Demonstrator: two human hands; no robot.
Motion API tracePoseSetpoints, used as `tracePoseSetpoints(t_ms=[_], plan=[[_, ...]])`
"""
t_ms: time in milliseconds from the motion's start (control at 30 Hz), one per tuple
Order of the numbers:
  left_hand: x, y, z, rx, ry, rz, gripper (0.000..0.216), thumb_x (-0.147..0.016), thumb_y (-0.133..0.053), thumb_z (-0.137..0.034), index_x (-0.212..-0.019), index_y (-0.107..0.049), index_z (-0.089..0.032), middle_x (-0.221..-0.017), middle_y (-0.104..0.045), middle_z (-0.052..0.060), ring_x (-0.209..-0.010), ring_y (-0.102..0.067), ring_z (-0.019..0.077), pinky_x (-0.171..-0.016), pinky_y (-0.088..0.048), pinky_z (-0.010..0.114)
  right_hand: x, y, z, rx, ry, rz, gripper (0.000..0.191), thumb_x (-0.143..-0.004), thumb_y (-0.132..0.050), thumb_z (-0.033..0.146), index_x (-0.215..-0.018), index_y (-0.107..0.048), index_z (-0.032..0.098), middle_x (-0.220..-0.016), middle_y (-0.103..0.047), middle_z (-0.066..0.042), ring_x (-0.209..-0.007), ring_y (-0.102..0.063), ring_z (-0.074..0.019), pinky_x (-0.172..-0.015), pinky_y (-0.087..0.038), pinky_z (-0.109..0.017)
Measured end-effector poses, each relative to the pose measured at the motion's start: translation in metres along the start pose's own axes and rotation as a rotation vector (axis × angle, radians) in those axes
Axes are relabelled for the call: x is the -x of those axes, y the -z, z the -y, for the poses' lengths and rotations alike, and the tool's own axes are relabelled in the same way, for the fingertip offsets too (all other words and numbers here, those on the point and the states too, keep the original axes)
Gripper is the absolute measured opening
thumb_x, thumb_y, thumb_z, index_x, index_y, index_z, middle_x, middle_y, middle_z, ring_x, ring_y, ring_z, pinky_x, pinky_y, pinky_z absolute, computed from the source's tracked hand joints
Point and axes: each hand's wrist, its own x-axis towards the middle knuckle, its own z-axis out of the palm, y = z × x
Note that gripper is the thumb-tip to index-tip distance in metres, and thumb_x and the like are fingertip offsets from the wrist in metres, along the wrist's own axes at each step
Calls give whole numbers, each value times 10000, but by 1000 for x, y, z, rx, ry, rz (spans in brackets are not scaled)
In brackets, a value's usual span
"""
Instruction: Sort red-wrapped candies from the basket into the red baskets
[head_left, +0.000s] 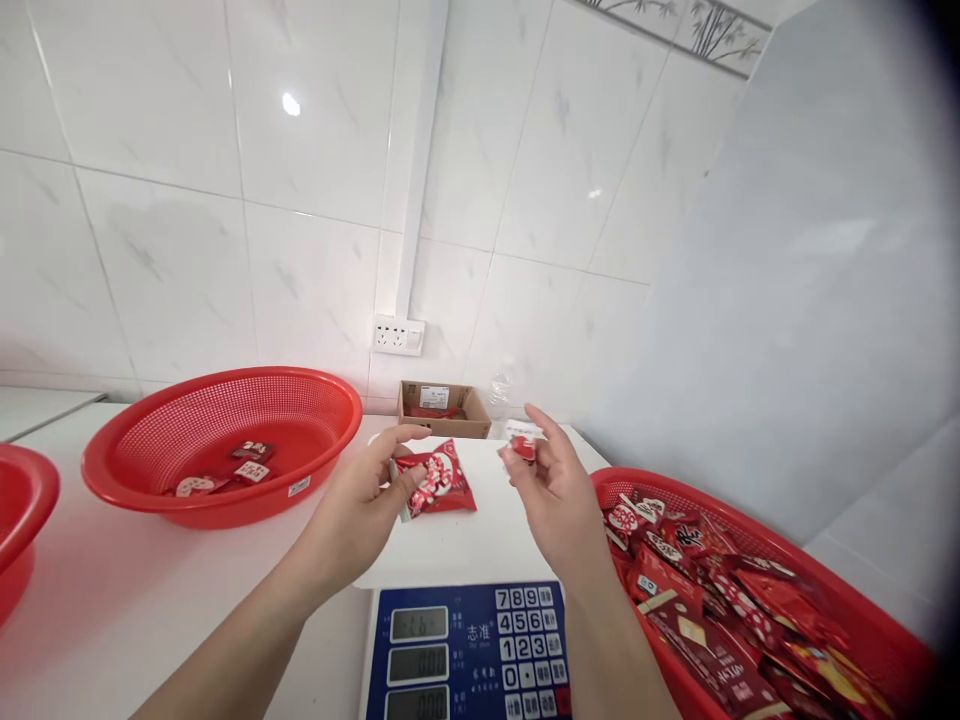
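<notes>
My left hand (390,480) grips a red snack packet (448,485) printed with white and pink patterns, its thumb pressed on the front. In my right hand (551,480), thumb and fingers pinch a smaller red-and-white packet (523,443), partly covered by the fingers. Both hands are raised above the white pan (450,555) of a digital scale. The scale's blue panel (469,650), with number keys and three displays, lies below and between my forearms.
At the right, a red basket (622,475) is heaped with red packets (690,580). To the left, another red basket (112,480) holds several packets, beside a third basket's rim (37,490). A cardboard box (442,428) stands against the tiled wall, below a socket (399,336).
</notes>
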Motion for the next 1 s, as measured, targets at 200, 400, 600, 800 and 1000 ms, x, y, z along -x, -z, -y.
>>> tracePoseSetpoints(t_ms=[200,400,600,800,1000], plan=[[-20,0,23,-480,40,-32,355,-896,-383,-211,-1142,-638,-216,-1149,-681,75,-974,-656,245,-809,-516,343,-11,4,-16,512,-83,315,459,-912,-440,277,-1368,-495,270,-1025,-709,-55,-909,-653,-236,-794,-477,-358],[-27,0,34,-640,120,13,337,-894,-397,-247,-1127,-640,-222,-1132,-705,75,-967,-664,261,-773,-496,349,-20,4,-39,622,-160,457,466,-916,-442,284,-1365,-528,196,-993,-742,-103,-925,-669,-303,-751,-465,-397],[-27,6,33,-787,176,48,301,-914,-387,-334,-1114,-593,-244,-965,-747,63,-875,-684,296,-627,-444,337,-20,4,-42,612,-116,457,481,-910,-464,236,-1385,-506,176,-1219,-669,-153,-1122,-589,-326,-869,-449,-467],[-28,9,30,-829,216,45,299,-932,-346,-316,-1082,-595,-245,-972,-740,68,-887,-682,285,-575,-415,304,-5,-17,-33,497,178,584,429,-875,-548,176,-1293,-597,263,-1326,-617,-40,-1272,-485,-217,-1045,-384,-374],[-28,10,30,-819,226,67,330,-929,-339,-307,-1127,-595,-243,-919,-746,59,-880,-679,280,-604,-427,310,-1,-38,-38,628,199,517,291,-872,-483,79,-1033,-697,193,-1088,-697,-104,-1048,-574,-291,-882,-434,-443]])
